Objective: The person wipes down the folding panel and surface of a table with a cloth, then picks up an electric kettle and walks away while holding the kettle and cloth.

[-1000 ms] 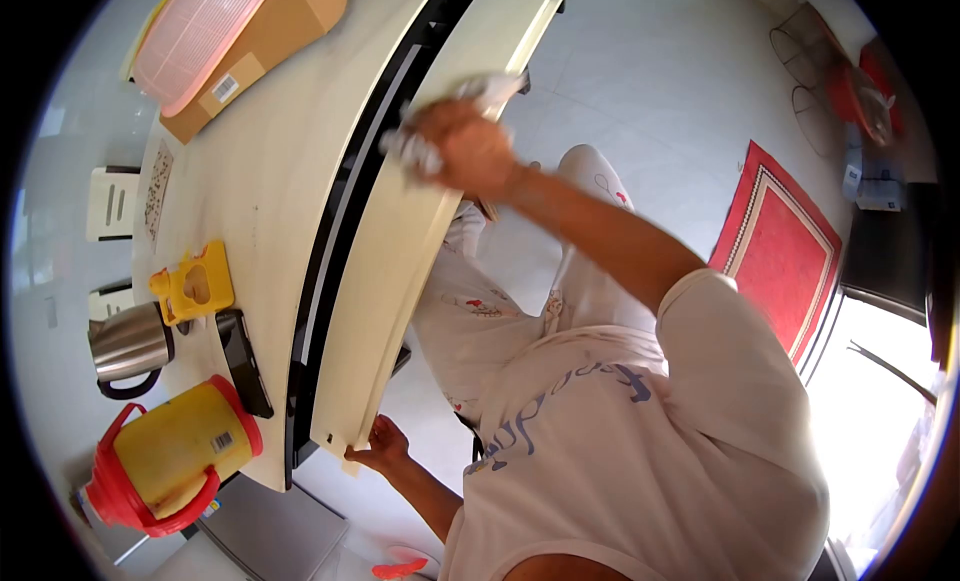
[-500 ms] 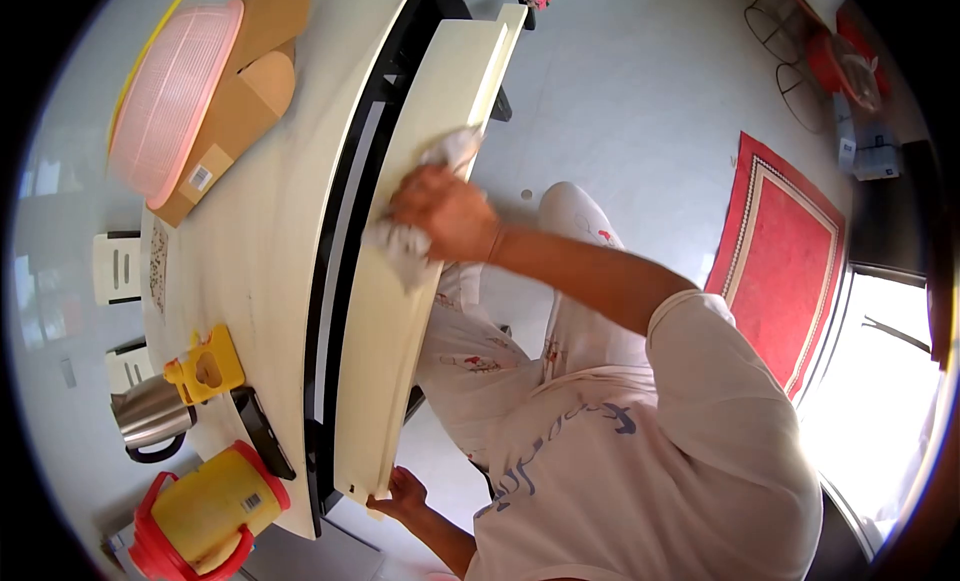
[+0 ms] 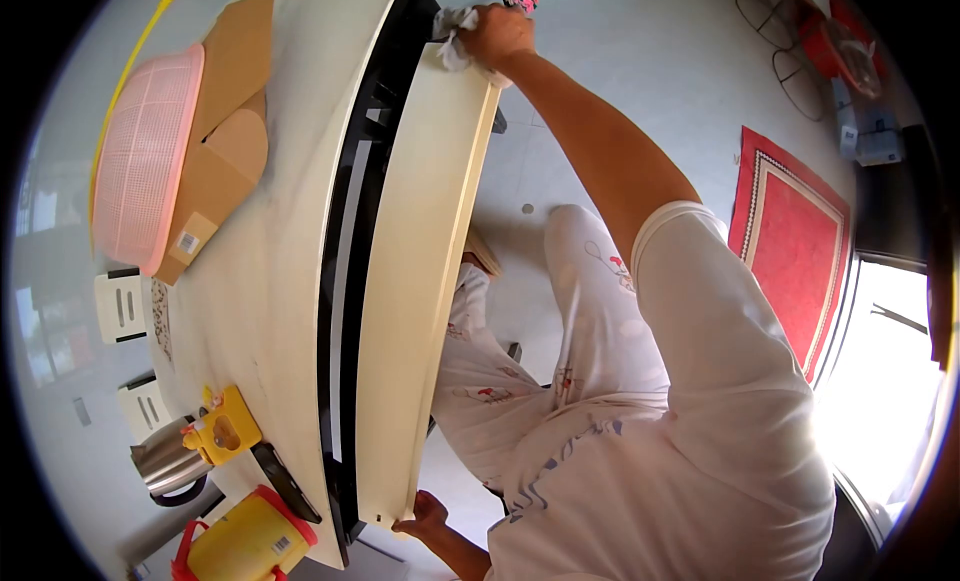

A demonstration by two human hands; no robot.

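I have two hands at work on one long cream panel (image 3: 415,271), which runs alongside the black edge (image 3: 345,311) of one pale table (image 3: 270,331), between that edge and my legs. My right hand (image 3: 500,36) is at the panel's far end, fingers closed around one crumpled greyish-white cloth (image 3: 454,43); part of it bulges out past my knuckles toward the black edge. My left hand (image 3: 428,516) is at the opposite end, fingertips touching the near corner. I cannot tell whether those fingers pinch the panel or only rest against it, since the underside is hidden.

On the table I count one pink basket (image 3: 150,161), leaning against one opened cardboard box (image 3: 235,131). Toward my left-hand side come one yellow holder (image 3: 228,431), one steel kettle (image 3: 168,459) just beside it, one flat black object (image 3: 287,481), and one yellow jug (image 3: 245,541) with red trim, cut off by the bottom of the view. Past the table's far side are two white slotted chair backs (image 3: 120,306). One red rug (image 3: 795,241) lies on the floor, well apart from the panel.
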